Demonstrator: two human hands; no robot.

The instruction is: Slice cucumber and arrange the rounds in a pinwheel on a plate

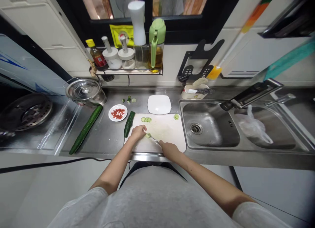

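Note:
My left hand (138, 132) is over the left part of a white cutting board (169, 129), its fingers curled with the tips against the edge of a thin cucumber slice (148, 135). In my right hand (170, 150) is the handle of a knife (155, 140); its blade points left and its tip is at that slice. A short row of cucumber slices (146, 119) lies farther back on the board. More slices (176, 116) sit at its back right corner. A cut length of cucumber (129, 124) rests along the board's left edge.
Left of the board are a plate of chopped red pieces (118, 113), a whole cucumber (86, 129) and a lidded steel pot (86, 92). Behind it lie a white dish (159, 104) and cucumber ends (129, 99). A double sink (209, 123) is at the right; bottles (140, 34) stand on a shelf above.

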